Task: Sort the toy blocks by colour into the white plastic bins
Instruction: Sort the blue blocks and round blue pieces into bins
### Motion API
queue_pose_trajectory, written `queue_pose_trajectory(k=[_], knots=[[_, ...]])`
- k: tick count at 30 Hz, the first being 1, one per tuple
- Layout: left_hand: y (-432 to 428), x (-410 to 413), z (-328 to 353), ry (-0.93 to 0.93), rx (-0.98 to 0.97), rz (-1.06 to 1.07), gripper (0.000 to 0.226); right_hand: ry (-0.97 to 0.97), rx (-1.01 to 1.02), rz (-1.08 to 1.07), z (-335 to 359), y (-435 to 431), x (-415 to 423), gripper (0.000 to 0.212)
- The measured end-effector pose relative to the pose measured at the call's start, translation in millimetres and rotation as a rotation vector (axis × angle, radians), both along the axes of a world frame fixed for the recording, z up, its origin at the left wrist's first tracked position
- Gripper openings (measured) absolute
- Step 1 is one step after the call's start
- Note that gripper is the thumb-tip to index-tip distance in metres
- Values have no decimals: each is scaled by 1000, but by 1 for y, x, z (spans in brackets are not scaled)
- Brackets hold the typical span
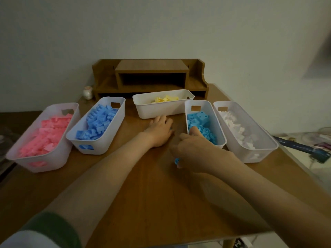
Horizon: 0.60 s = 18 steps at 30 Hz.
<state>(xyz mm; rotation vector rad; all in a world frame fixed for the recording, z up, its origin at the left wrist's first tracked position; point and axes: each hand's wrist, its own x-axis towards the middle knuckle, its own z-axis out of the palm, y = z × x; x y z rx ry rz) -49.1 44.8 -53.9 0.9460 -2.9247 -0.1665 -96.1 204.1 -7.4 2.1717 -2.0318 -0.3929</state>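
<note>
Final blocks being sorted. Right hand (195, 149) grasping light-blue block (177, 161); next move needing release into bin (223, 140) just ahead of grip. Left hand (159, 131) lying relaxed on table (152, 194).

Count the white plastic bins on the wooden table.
5, left to right: bin of pink blocks, bin of blue blocks, bin of yellow blocks at the back, bin of light-blue blocks, bin of pale blocks. None seems hidden.

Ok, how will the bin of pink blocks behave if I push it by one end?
Likely slides, not tips: the pink-block bin is long, low and flat on the table. Its walls look thin, so may flex. The pink blocks lie loose and heaped, so could shift.
</note>
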Motion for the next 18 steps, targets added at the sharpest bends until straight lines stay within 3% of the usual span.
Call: queue_pose_trajectory(k=[4, 8, 10, 15, 18], knots=[[9, 2, 3, 14, 128, 10, 24, -238, -126, -35, 12, 3, -8, 21], [14, 7, 7, 10, 55, -48, 15, -651, -270, -161, 29, 13, -42, 11], [17, 10, 11, 87, 49, -44, 11, -710, -313, -230, 33, 19, -57, 11], [34, -2, 42, 476, 33, 31, 22, -806, -363, -272, 25, 15, -66, 13], [49, -13, 58, 572, 53, 12, 23, -735, -466, -347, 20, 9, -70, 18]])
